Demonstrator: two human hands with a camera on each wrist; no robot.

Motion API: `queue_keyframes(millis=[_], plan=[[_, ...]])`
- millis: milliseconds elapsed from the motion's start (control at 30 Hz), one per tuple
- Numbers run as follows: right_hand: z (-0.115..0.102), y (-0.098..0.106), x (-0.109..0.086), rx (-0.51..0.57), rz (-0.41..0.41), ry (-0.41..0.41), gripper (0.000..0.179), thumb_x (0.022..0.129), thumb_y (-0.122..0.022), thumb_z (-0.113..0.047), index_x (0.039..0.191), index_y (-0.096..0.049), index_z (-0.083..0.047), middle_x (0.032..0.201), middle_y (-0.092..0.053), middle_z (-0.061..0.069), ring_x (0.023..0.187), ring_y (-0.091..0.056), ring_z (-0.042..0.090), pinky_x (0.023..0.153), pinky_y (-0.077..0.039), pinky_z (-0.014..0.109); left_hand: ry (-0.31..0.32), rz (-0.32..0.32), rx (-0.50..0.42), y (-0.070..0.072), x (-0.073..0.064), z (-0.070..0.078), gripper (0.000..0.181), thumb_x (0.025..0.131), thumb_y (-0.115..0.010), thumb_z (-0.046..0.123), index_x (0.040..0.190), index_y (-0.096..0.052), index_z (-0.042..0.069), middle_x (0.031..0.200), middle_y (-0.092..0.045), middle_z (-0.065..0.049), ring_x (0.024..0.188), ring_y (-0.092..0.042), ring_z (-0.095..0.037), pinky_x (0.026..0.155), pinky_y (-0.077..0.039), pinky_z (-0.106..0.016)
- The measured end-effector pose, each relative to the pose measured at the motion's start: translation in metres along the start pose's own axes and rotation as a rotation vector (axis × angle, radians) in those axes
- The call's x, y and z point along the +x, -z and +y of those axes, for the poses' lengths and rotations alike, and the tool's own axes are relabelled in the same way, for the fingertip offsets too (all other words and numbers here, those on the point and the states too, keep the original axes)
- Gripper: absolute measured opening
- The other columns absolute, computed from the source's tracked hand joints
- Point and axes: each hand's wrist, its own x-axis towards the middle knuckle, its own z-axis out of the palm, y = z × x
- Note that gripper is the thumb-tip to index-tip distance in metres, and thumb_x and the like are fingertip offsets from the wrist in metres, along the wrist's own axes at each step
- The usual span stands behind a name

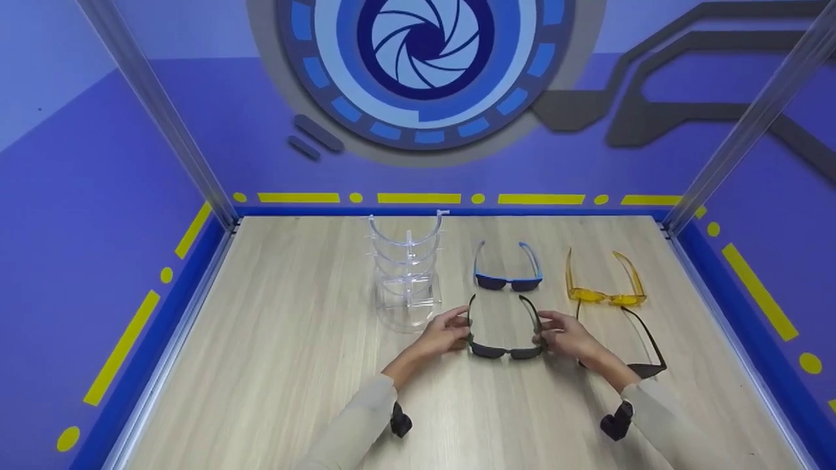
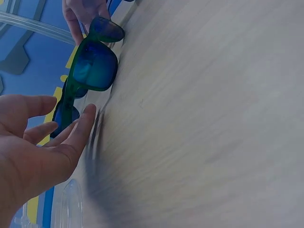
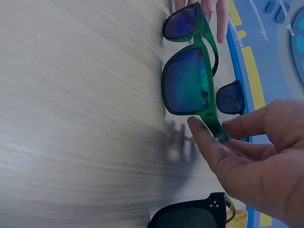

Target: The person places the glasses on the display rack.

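- Black pair point(image 1: 648, 371): nearest, at right on the table point(image 1: 261, 365); three pale dots at its frame corner, no lettering readable.
- Green pair point(image 1: 488, 351): between the hands, lenses on the near side, arms unfolded toward the far side. Contact with table: cannot tell.
- Left hand point(image 1: 444, 334): fingers and thumb bent round the left arm of the green pair.
- Right hand point(image 1: 571, 336): thumb and fingers pinch the right arm near its hinge.
- Handling (judgement): hold both arms evenly, keep the frame level, avoid spreading the hinges. Right fingertips lie close to a lens; smudge risk.
- Tiny mark point(image 3: 205, 101) at that lens's corner; too small to read.
- Clear rack point(image 1: 409, 267): left, just beyond left hand; no label seen.
- Yellow pair point(image 1: 588, 296): right, just beyond black pair.
- Blue pair point(image 1: 491, 282): farthest pair, beyond green; no brand legible.
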Motion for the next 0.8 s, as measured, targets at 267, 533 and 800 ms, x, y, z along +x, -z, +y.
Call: queue_keyframes(millis=[267,533,800], plan=[[0.001,0.001,-0.004,0.035,-0.059,0.011,0.053,0.097,-0.042,0.002,0.145,-0.021,0.01,0.122,-0.05,0.035,0.106,-0.062,0.036,0.084,-0.055,0.047,0.005,0.01,-0.042,-0.002,0.0,0.0,0.059,0.088,-0.056,-0.004,0.143,-0.037,0.001,0.125,-0.054,-0.027,0.101,-0.066,-0.033,0.08,-0.057,-0.044],[-0.004,-0.005,-0.005,0.027,-0.087,0.005,0.055,0.094,-0.045,0.004,0.145,-0.024,0.007,0.119,-0.053,0.033,0.097,-0.065,0.028,0.078,-0.056,0.047,0.036,0.037,-0.058,0.006,-0.01,0.003,0.061,0.084,-0.058,-0.007,0.141,-0.039,0.001,0.125,-0.055,-0.026,0.094,-0.069,-0.025,0.066,-0.058,-0.03],[-0.009,-0.009,-0.013,0.039,-0.144,0.013,0.056,0.094,-0.051,-0.002,0.145,-0.027,0.004,0.116,-0.054,0.03,0.093,-0.066,0.024,0.083,-0.055,0.052,0.041,-0.005,-0.084,0.014,-0.037,0.009,0.059,0.086,-0.057,-0.006,0.142,-0.036,-0.001,0.125,-0.053,-0.029,0.096,-0.068,-0.03,0.074,-0.059,-0.035]])
